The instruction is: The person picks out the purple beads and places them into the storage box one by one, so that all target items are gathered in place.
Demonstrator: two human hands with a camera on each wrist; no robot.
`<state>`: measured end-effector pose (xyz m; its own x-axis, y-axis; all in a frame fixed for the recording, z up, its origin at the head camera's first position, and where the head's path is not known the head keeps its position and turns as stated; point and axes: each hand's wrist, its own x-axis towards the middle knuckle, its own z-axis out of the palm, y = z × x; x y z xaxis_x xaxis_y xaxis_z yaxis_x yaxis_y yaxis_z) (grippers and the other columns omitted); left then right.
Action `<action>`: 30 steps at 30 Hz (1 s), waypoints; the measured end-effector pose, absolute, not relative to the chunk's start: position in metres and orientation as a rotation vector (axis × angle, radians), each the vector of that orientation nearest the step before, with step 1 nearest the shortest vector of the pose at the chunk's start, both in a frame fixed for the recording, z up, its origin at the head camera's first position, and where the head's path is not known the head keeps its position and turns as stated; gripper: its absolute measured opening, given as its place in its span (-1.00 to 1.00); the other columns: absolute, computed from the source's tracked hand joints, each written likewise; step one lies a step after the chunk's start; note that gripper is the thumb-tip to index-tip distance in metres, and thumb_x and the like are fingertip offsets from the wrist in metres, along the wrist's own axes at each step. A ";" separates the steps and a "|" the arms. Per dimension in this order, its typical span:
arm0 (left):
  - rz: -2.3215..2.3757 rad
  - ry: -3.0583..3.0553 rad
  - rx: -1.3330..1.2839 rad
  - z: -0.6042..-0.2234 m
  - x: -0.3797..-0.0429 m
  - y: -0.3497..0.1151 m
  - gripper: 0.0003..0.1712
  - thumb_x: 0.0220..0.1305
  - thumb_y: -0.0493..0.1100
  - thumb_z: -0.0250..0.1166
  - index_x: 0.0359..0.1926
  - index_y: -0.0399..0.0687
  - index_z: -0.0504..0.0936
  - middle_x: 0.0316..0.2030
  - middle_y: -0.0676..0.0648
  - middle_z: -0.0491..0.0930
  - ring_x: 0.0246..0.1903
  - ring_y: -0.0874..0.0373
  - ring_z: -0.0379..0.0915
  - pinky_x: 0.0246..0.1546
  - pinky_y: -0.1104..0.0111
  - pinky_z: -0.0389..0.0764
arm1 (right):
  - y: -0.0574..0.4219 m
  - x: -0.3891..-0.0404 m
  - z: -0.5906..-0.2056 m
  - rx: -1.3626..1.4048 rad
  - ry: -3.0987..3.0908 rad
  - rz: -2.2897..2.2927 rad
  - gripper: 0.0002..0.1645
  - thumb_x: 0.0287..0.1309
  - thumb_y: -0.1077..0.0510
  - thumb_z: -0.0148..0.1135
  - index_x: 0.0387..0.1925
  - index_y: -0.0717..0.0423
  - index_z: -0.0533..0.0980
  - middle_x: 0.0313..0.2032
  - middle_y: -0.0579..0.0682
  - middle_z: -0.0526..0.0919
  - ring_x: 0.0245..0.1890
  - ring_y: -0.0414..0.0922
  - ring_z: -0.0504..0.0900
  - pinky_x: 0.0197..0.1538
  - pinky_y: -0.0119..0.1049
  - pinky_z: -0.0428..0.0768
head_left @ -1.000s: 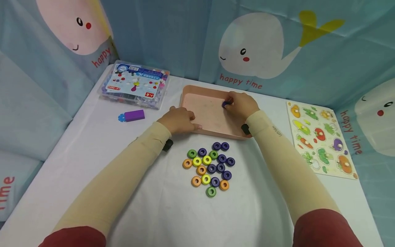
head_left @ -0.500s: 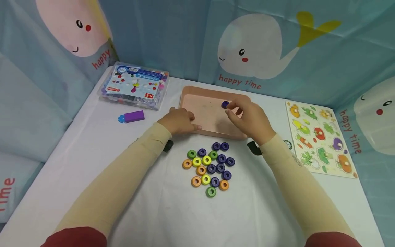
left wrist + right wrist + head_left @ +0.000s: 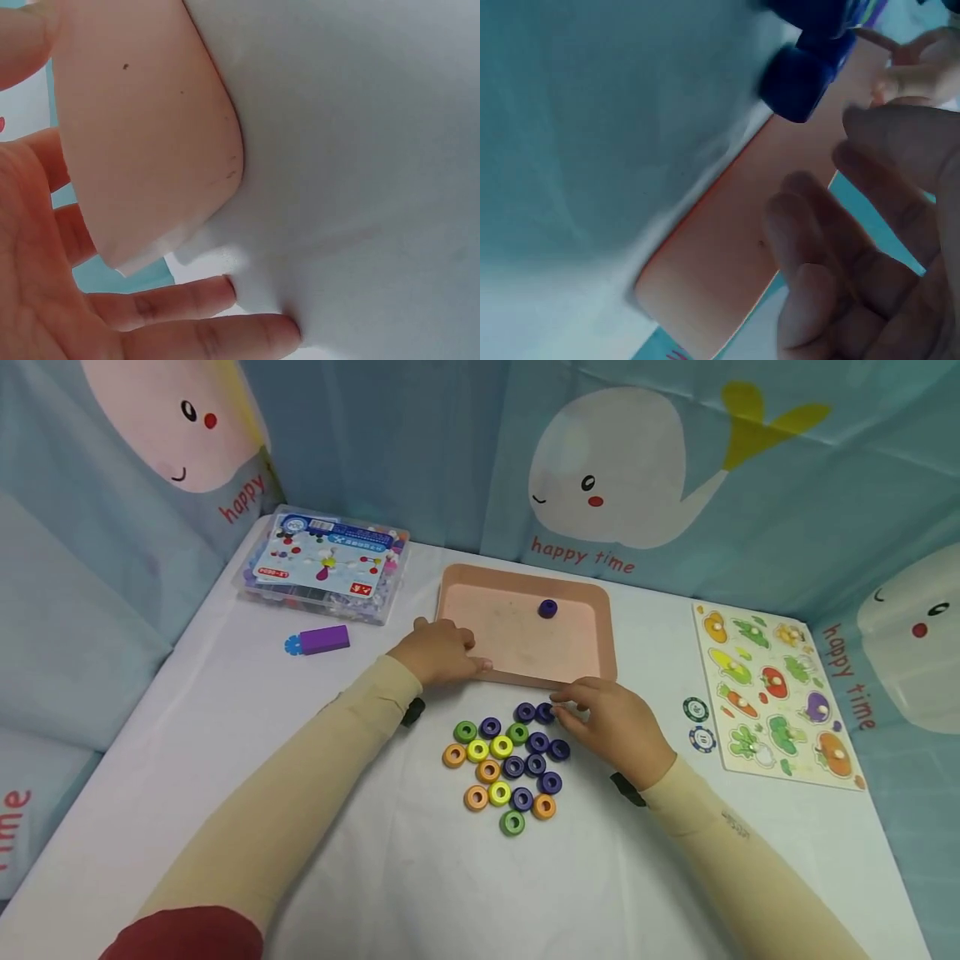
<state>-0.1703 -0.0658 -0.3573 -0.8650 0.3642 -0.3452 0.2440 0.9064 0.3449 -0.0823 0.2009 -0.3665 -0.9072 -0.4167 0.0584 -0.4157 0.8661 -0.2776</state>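
Note:
My left hand (image 3: pixel 438 652) holds the front left corner of a shallow pink tray (image 3: pixel 602 635), thumb at the front rim and fingers round the left side. In the left wrist view, two fingers (image 3: pixel 214 337) reach past the corner onto the cloth. One dark purple ring bead (image 3: pixel 548 608) lies inside the tray. My right hand (image 3: pixel 618 727) is at the back of a group of ring beads, its fingertips beside a dark purple ring bead (image 3: pixel 545 713). Thumb and fingers stand apart in the right wrist view, near the dark beads (image 3: pixel 799 82); nothing is visibly gripped.
Green, yellow (image 3: pixel 499 793), orange (image 3: pixel 476 797) and purple ring beads lie loose before the tray. A clear box (image 3: pixel 322 564) and a purple block (image 3: pixel 325 640) are at the left. Right are a vegetable puzzle board (image 3: pixel 780 693) and two round chips (image 3: pixel 699 724).
My right hand has let go of a purple ring bead in the tray and come back toward the loose beads. The left hand stays at the tray corner.

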 end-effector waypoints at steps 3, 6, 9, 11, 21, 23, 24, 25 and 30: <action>0.402 2.663 0.452 -0.358 -0.171 -0.066 -0.28 0.33 0.35 0.12 0.26 -0.03 0.57 0.16 -0.20 0.56 0.06 -0.23 0.35 0.16 -0.04 0.41 | 0.197 -0.084 -0.369 -0.650 2.988 -0.444 -0.73 0.19 -0.07 0.42 -0.10 -0.12 0.71 -0.13 -0.16 0.74 -0.19 -0.16 0.67 -0.08 -0.15 0.66; 0.399 2.664 0.457 -0.358 -0.171 -0.066 -0.29 0.33 0.35 0.13 0.26 -0.02 0.57 0.17 -0.20 0.55 0.07 -0.23 0.35 0.16 -0.03 0.41 | 0.194 -0.085 -0.371 -0.642 2.948 -0.460 -0.72 0.15 -0.08 0.45 -0.11 -0.13 0.72 -0.15 -0.17 0.75 -0.20 -0.16 0.65 -0.10 -0.16 0.64; 0.401 2.663 0.457 -0.358 -0.172 -0.066 -0.29 0.32 0.35 0.13 0.27 -0.01 0.57 0.18 -0.19 0.55 0.06 -0.22 0.35 0.16 -0.03 0.40 | 0.193 -0.087 -0.372 -0.626 2.938 -0.467 -0.72 0.13 -0.07 0.47 -0.12 -0.12 0.72 -0.18 -0.17 0.75 -0.23 -0.16 0.64 -0.12 -0.18 0.63; 0.402 2.663 0.460 -0.359 -0.172 -0.066 -0.28 0.32 0.35 0.13 0.27 -0.01 0.57 0.18 -0.19 0.55 0.06 -0.22 0.34 0.15 -0.03 0.40 | 0.192 -0.088 -0.373 -0.614 2.937 -0.478 -0.73 0.14 -0.05 0.47 -0.13 -0.10 0.72 -0.21 -0.17 0.76 -0.24 -0.16 0.64 -0.13 -0.17 0.63; 0.388 2.650 0.473 -0.358 -0.173 -0.066 -0.27 0.31 0.37 0.14 0.27 -0.01 0.56 0.18 -0.19 0.54 0.06 -0.22 0.35 0.16 -0.02 0.39 | 0.189 -0.083 -0.350 -0.373 2.855 -0.597 -0.77 0.14 -0.06 0.39 -0.15 -0.16 0.68 -0.36 -0.15 0.69 -0.42 -0.13 0.53 -0.43 -0.26 0.52; 0.382 2.638 0.467 -0.356 -0.175 -0.065 -0.26 0.30 0.38 0.15 0.28 -0.01 0.56 0.19 -0.19 0.53 0.07 -0.23 0.34 0.16 -0.03 0.40 | 0.189 -0.088 -0.337 -0.282 2.841 -0.661 -0.80 0.15 -0.07 0.39 -0.17 -0.20 0.69 -0.32 -0.13 0.70 -0.41 -0.10 0.53 -0.44 -0.25 0.52; 0.376 2.633 0.467 -0.356 -0.176 -0.065 -0.25 0.29 0.38 0.15 0.28 -0.01 0.56 0.19 -0.20 0.53 0.08 -0.23 0.34 0.17 -0.03 0.39 | 0.190 -0.094 -0.330 -0.240 2.844 -0.692 -0.80 0.16 -0.08 0.39 -0.18 -0.20 0.69 -0.29 -0.13 0.71 -0.39 -0.08 0.52 -0.43 -0.23 0.51; 0.372 2.629 0.466 -0.355 -0.176 -0.065 -0.25 0.29 0.38 0.15 0.27 -0.01 0.56 0.20 -0.20 0.52 0.08 -0.23 0.34 0.17 -0.04 0.39 | 0.190 -0.101 -0.325 -0.214 2.858 -0.716 -0.80 0.17 -0.09 0.38 -0.18 -0.20 0.69 -0.25 -0.13 0.72 -0.38 -0.07 0.52 -0.41 -0.22 0.50; 0.381 2.595 0.450 -0.353 -0.180 -0.067 -0.22 0.28 0.39 0.16 0.30 -0.02 0.53 0.24 -0.20 0.51 0.11 -0.24 0.32 0.21 -0.05 0.37 | 0.188 -0.157 -0.321 -0.161 2.941 -0.751 -0.77 0.20 -0.09 0.38 -0.17 -0.11 0.70 -0.09 -0.11 0.75 -0.30 -0.04 0.54 -0.22 -0.14 0.47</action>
